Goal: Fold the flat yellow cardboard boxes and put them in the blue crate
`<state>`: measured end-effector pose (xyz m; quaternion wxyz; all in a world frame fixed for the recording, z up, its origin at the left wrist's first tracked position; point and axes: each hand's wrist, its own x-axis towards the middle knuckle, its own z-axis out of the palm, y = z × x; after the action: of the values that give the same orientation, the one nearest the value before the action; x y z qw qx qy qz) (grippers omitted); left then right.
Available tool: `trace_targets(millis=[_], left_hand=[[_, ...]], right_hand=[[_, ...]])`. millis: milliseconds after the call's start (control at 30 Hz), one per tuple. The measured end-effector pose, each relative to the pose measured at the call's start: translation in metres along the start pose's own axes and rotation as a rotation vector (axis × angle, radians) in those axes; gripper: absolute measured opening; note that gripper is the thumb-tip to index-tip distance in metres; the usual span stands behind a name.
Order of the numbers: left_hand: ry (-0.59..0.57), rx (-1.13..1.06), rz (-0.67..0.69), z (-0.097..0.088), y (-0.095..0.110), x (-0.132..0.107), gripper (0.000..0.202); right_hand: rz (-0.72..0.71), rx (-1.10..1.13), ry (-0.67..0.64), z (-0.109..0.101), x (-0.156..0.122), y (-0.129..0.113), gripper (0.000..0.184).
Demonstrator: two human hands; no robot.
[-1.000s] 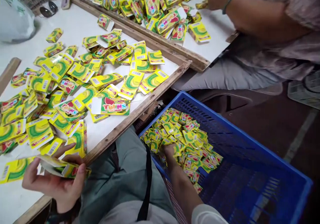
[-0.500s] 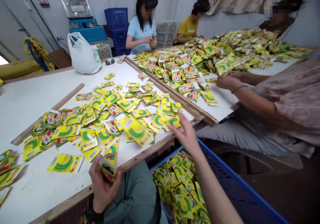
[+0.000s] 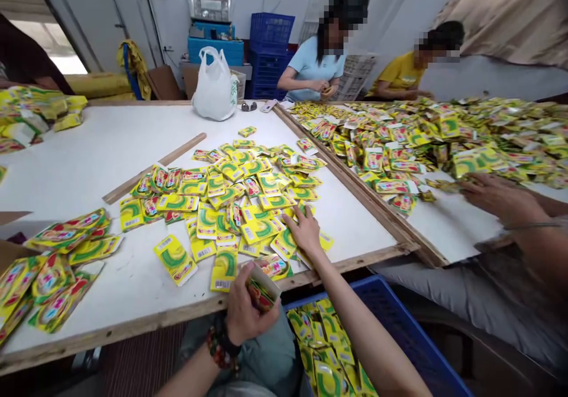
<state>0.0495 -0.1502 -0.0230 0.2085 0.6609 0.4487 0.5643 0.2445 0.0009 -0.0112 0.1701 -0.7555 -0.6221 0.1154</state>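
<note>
My left hand [image 3: 242, 311] is closed around a small stack of yellow-green packets [image 3: 261, 287], held at the table's near edge above my lap. My right hand [image 3: 305, 229] lies fingers-down on the near right side of a spread pile of yellow packets [image 3: 231, 196] on the white table [image 3: 89, 160]. Its fingers are stretched out and rest on a packet [image 3: 284, 244]. Below my right forearm a blue crate [image 3: 399, 332] holds several more packets [image 3: 319, 338].
A co-worker's hand [image 3: 497, 199] at the right sorts a large heap of packets [image 3: 421, 131] beyond a wooden divider [image 3: 355, 190]. Two more people sit at the far end. A white plastic bag [image 3: 215, 86], a wooden slat [image 3: 155, 166] and another packet pile [image 3: 48, 261] lie on my table.
My right hand rose from the blue crate, reached over the table edge and came down on the packet pile. The view lifted from my lap to the table. My left hand kept its stack.
</note>
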Motion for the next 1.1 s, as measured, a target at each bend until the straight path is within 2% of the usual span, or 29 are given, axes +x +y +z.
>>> trace_targets(millis=[100,167,233,267,333,400,467,533,633,667,733,833,900,933,1000,1100], left_hand=[[0.025,-0.031,-0.018,-0.004,0.003,0.005,0.075],[0.034,-0.012,-0.079,-0.006,0.005,0.009,0.073],[0.038,-0.001,-0.134,-0.007,0.006,0.010,0.070],[0.040,0.002,-0.158,-0.007,0.007,0.011,0.069],[0.036,-0.004,-0.174,-0.006,0.006,0.009,0.069],[0.014,-0.007,-0.139,-0.005,0.005,0.007,0.069],[-0.024,0.019,-0.039,-0.005,0.004,0.006,0.070],[-0.071,0.066,0.083,-0.006,0.004,0.005,0.072],[-0.119,0.107,0.199,-0.008,0.003,0.007,0.071],[-0.125,0.101,0.217,-0.008,0.003,0.007,0.067],[-0.130,0.096,0.231,-0.008,0.003,0.008,0.061],[-0.155,0.153,0.135,-0.007,0.002,0.008,0.062],[-0.189,0.165,0.050,-0.007,0.002,0.008,0.064],[-0.196,0.148,0.023,-0.007,0.002,0.009,0.065],[-0.198,0.091,-0.010,-0.007,0.004,0.011,0.071],[-0.255,0.063,-0.068,-0.010,0.008,0.015,0.076]], right_hand=[[-0.078,0.008,-0.061,-0.003,-0.010,-0.033,0.060],[-0.122,0.068,0.050,-0.016,-0.030,-0.049,0.056],[-0.212,0.286,0.153,-0.032,-0.060,-0.059,0.051],[-0.275,0.461,0.112,-0.039,-0.078,-0.063,0.048],[-0.328,0.775,-0.110,-0.048,-0.113,-0.069,0.043],[-0.273,0.940,-0.215,-0.049,-0.140,-0.074,0.039],[-0.162,0.998,-0.156,-0.043,-0.154,-0.078,0.038],[-0.037,1.083,-0.168,-0.035,-0.160,-0.080,0.045],[0.104,1.307,-0.351,-0.027,-0.160,-0.078,0.058],[0.114,1.353,-0.366,-0.026,-0.161,-0.076,0.058],[0.041,1.320,-0.278,-0.026,-0.162,-0.070,0.046],[-0.227,1.100,-0.119,-0.030,-0.165,-0.064,0.028],[-0.378,0.973,-0.063,-0.033,-0.167,-0.065,0.030],[-0.410,0.923,-0.031,-0.034,-0.168,-0.067,0.032],[-0.375,0.857,0.037,-0.034,-0.170,-0.073,0.030],[-0.144,0.867,0.077,-0.033,-0.171,-0.081,0.027]])
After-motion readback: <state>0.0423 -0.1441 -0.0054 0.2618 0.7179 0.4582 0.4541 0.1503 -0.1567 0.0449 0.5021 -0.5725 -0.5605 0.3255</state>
